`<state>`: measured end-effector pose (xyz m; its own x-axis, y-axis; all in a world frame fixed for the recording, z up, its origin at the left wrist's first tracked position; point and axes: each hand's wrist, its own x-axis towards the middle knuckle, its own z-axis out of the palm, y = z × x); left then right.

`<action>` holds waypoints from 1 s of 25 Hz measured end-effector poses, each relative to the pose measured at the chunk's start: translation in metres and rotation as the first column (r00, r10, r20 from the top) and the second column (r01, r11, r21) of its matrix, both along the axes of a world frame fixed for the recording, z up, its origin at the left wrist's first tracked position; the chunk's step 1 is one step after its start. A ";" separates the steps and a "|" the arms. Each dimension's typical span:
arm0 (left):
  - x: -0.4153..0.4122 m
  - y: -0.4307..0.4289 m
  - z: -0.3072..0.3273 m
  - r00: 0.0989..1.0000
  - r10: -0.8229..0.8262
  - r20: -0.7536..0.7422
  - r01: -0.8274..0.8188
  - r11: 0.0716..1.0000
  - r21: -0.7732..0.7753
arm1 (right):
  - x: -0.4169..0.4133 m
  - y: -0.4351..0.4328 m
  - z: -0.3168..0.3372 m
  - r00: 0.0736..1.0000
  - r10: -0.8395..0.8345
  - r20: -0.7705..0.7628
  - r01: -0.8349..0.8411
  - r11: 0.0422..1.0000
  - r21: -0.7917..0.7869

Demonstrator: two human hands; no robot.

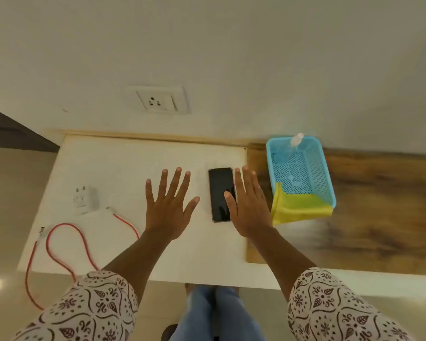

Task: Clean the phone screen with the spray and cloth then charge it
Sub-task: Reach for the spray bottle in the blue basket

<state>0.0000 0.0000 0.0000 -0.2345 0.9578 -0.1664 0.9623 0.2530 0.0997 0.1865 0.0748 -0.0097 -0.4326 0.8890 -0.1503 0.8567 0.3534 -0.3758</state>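
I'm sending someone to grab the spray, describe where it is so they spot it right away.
Find the blue basket on the wooden counter, right of the phone. The spray leans in its far corner. It is a clear bottle, unlike the yellow cloth draped over the near edge.

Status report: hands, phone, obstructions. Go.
Left hand, right hand open, empty. Phone flat, screen up. Spray, cloth in basket. Nothing blocking.

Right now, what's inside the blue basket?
In the basket a clear spray bottle leans at the far end, and a yellow cloth fills the near end, draping over the rim. Anything under the cloth is hidden.
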 end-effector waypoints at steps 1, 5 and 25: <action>0.006 -0.001 -0.011 1.000 0.009 0.007 -0.009 1.000 -0.023 | 0.001 -0.003 -0.015 1.000 -0.015 0.018 0.016 0.999 -0.050; 0.029 -0.008 -0.068 1.000 -0.020 0.007 0.020 0.999 -0.027 | 0.016 -0.012 -0.070 0.983 -0.066 0.169 0.081 0.993 -0.088; 0.053 -0.021 -0.136 0.998 0.005 0.063 -0.014 0.991 0.133 | 0.009 0.023 -0.030 0.875 -0.176 -0.451 0.289 0.937 0.195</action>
